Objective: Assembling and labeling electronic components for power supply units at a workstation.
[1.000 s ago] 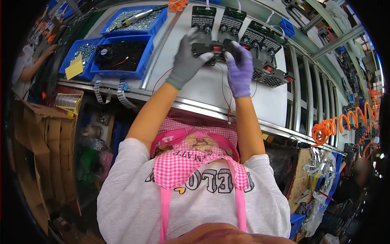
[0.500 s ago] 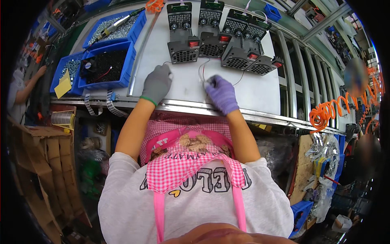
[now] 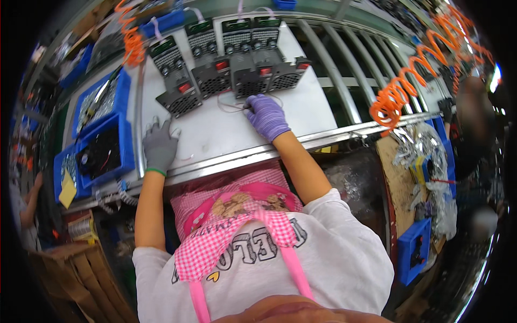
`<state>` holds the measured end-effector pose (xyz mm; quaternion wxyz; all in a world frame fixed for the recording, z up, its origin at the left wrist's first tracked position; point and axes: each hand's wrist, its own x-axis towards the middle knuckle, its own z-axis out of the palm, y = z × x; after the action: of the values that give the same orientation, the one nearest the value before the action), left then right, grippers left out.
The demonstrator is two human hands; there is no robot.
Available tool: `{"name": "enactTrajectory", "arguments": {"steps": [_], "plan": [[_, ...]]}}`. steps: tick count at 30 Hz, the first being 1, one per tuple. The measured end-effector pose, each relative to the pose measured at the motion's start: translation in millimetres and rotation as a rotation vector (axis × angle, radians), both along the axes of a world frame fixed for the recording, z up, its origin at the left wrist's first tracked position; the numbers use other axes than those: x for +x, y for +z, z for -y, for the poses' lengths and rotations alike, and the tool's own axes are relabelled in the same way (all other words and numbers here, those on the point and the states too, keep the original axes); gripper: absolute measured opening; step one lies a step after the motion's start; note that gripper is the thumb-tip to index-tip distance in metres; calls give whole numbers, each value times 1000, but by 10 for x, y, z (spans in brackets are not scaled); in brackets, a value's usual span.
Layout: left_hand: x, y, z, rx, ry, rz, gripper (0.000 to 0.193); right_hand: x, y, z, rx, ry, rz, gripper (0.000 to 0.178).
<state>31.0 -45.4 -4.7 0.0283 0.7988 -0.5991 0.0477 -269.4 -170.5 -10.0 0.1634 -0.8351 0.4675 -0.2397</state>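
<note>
My left hand (image 3: 160, 145), in a grey glove, rests on the white worktop (image 3: 210, 141) with its fingers apart and nothing in them. My right hand (image 3: 267, 117), in a purple glove, is in front of the dark metal device housings, its fingers curled together. Thin wires (image 3: 230, 109) run from the housings to these fingertips, which partly hide them. Several housings stand in a row, among them a left one (image 3: 180, 96), with honeycomb vents, red rocker switches (image 3: 221, 65), knobs and green circuit boards (image 3: 237, 25) at their tops.
Blue bins (image 3: 127, 142) at the left hold screws, dark small parts and a little fan; a power screwdriver (image 3: 97, 97) lies across one. Metal rollers (image 3: 336, 81) adjoin the worktop at right, beside an orange coiled hose (image 3: 389, 105). A metal rail (image 3: 215, 164) edges the front.
The whole view has turned and shifted. My left hand has moved left, its fingers spreading on the worktop. My right hand has come closer to the housings with the wires.
</note>
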Motion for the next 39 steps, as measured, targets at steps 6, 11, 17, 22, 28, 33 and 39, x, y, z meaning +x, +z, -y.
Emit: {"name": "enactTrajectory", "arguments": {"steps": [6,11,17,22,28,33,39], "plan": [[-497,108,183,-48,-149,-22,54,-457,51,111,-8,-138,-42,15],[-1126,158,471,-36,-313,-26,52,-911,86,13,-74,-312,-25,20],[-1588,26,887,-102,-544,-455,53,-988,123,-300,-190,-346,82,35],[-1837,-27,860,-156,-571,-943,48,-1049,277,-512,-65,-352,-162,57],[-1828,69,347,-121,-645,-773,47,-1371,259,-284,160,-441,-507,66],[-1627,72,96,-124,-617,-696,45,-1688,12,168,60,-614,-337,51],[-1634,61,134,-134,-674,-682,42,-1581,140,-61,9,-622,-312,53]]}}
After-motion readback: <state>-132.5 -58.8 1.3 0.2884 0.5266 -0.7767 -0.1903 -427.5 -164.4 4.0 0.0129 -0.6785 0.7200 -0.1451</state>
